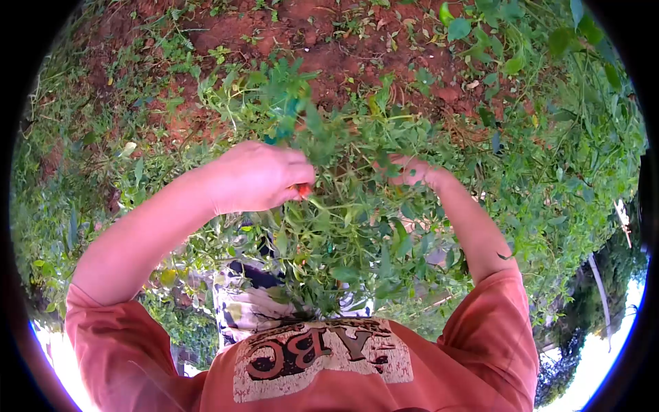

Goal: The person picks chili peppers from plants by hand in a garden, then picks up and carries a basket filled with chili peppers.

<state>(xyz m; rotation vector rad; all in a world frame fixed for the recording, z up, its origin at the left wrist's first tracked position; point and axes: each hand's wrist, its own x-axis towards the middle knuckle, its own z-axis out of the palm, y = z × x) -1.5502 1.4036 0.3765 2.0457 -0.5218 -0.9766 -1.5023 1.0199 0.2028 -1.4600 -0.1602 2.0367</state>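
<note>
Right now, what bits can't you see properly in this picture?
- Left hand: fingertips curl around a small red thing; head view, mostly hidden by the fingers, too small to name.
- Right hand: leaves of the green plant cover most of it; grip unclear.
- Plant base: hidden behind the orange shirt.
- Picture corners: black, cut off by the round lens edge.

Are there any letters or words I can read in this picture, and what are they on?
"ABC": big dark letters on the pale printed patch on the front of the person's orange shirt, seen upside down in the head view.
The worn marks around those letters are too faded to read.
No other writing shows.
</note>
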